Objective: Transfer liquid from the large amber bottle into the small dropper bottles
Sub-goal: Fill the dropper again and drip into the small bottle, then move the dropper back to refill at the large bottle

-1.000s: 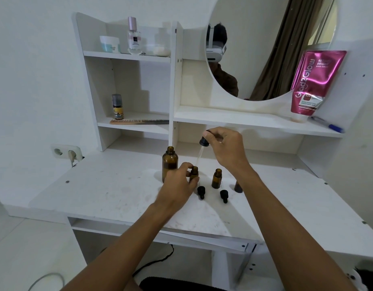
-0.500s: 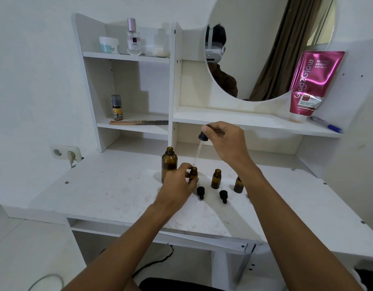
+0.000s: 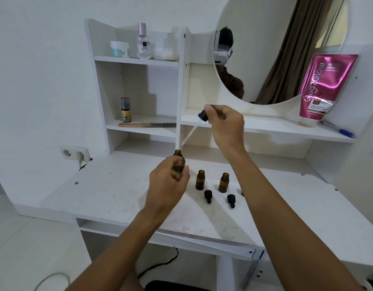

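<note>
Left hand (image 3: 167,185): curled round the large amber bottle (image 3: 179,162), which is stood uncapped on the white desk (image 3: 110,192).
Right hand (image 3: 225,124): pinched on the black top of a dropper (image 3: 202,115), held tilted above the bottle's mouth, tip clear of it.
Small dropper bottles (image 3: 200,180): two stood open just right of the large bottle.
Dropper caps (image 3: 208,195): two laid right of the large bottle, nearer the desk edge.
Room: shelves (image 3: 139,59) and a round mirror (image 3: 265,49) are set behind the large bottle; a wall socket (image 3: 75,153) is seen to its left.

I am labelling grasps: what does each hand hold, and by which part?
The right hand pinches the dropper by its black bulb; the left hand grips the large amber bottle around its body.
</note>
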